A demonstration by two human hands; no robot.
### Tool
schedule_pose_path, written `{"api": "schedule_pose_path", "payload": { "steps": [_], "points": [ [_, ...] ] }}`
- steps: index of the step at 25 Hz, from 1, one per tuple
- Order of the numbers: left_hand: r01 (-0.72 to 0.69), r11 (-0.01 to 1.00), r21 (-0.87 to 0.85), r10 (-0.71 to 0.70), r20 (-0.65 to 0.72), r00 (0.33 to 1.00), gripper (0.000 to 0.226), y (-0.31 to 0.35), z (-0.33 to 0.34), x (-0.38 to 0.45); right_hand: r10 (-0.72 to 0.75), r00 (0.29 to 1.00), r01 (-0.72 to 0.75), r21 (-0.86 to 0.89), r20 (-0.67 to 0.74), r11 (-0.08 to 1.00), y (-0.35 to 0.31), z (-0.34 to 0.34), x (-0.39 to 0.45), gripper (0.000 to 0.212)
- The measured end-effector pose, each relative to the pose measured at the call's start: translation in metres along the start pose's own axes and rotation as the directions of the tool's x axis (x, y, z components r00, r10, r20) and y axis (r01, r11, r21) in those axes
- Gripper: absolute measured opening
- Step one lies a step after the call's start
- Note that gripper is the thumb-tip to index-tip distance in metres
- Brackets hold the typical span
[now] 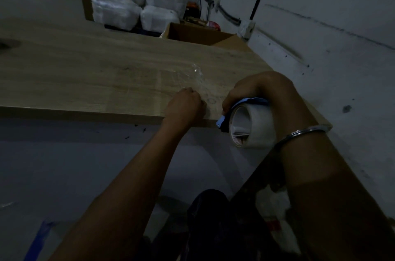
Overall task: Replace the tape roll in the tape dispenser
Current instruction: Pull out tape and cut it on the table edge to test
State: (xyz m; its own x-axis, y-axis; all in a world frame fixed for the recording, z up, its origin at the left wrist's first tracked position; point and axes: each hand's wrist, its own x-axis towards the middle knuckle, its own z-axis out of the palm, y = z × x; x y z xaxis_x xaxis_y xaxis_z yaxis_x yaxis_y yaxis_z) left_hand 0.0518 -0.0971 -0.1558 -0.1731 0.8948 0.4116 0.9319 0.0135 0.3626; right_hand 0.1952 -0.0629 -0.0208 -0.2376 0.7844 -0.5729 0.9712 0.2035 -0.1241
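Note:
A blue tape dispenser (245, 104) with a clear tape roll (256, 128) seated in it hangs at the near edge of the wooden table (85, 72). My right hand (258, 87) grips the dispenser from above, a metal bangle on its wrist. A strip of clear tape (198, 81) lies stretched and crinkled on the tabletop in front of the dispenser. My left hand (186, 104) rests on the table edge, fingers curled down onto the near end of that strip; whether it pinches the tape I cannot tell.
An open cardboard box (198, 34) stands beyond the table's far edge. White wrapped bundles (132, 8) are stacked behind it. A grey wall (331, 25) runs along the right, with cables at its corner. The scene is dim.

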Motion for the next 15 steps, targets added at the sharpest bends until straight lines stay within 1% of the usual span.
{"api": "schedule_pose_path", "payload": {
  "steps": [2, 3, 5, 7, 8, 10, 11, 13, 15],
  "points": [
    [0.003, 1.000, 0.002, -0.003, 0.002, 1.000, 0.035, 0.000, 0.000, 0.000, -0.004, 1.000, 0.004, 0.034, 0.014, 0.999, 0.005, 0.008, 0.010, 0.050],
    [-0.002, 1.000, 0.009, 0.002, -0.001, 1.000, 0.036, 0.000, 0.000, 0.000, -0.022, 0.999, 0.020, 0.085, 0.023, 0.996, 0.009, 0.015, 0.016, 0.051],
    [-0.017, 1.000, 0.018, 0.017, -0.005, 1.000, 0.036, 0.001, -0.001, 0.000, -0.084, 0.996, 0.076, 0.203, 0.032, 0.976, 0.015, 0.026, 0.025, 0.034],
    [0.000, 1.000, -0.001, 0.000, 0.011, 1.000, 0.035, 0.000, -0.001, 0.000, -0.158, 0.986, 0.146, 0.206, 0.043, 0.968, 0.014, 0.028, 0.024, 0.017],
    [0.020, 0.999, -0.025, -0.020, 0.023, 1.000, 0.034, -0.001, -0.001, 0.001, -0.177, 0.984, 0.169, 0.182, 0.029, 0.969, 0.012, 0.023, 0.020, 0.014],
    [0.088, 0.991, -0.105, -0.084, 0.046, 0.995, 0.033, -0.001, -0.005, 0.003, -0.188, 0.982, 0.187, 0.080, 0.006, 0.979, 0.009, 0.011, 0.010, 0.020],
    [0.127, 0.978, -0.163, -0.118, 0.064, 0.991, 0.033, 0.000, -0.009, 0.004, -0.203, 0.979, 0.204, 0.059, -0.007, 0.977, 0.007, 0.004, 0.004, 0.023],
    [0.211, 0.928, -0.306, -0.191, 0.095, 0.977, 0.032, 0.000, -0.021, 0.006, -0.328, 0.944, 0.330, 0.107, -0.035, 0.938, 0.009, -0.005, -0.002, 0.020],
    [0.299, 0.827, -0.477, -0.280, 0.113, 0.953, 0.032, -0.002, -0.030, 0.008, -0.438, 0.891, 0.454, 0.241, -0.120, 0.858, 0.015, -0.007, -0.006, 0.019]
  ]
}}
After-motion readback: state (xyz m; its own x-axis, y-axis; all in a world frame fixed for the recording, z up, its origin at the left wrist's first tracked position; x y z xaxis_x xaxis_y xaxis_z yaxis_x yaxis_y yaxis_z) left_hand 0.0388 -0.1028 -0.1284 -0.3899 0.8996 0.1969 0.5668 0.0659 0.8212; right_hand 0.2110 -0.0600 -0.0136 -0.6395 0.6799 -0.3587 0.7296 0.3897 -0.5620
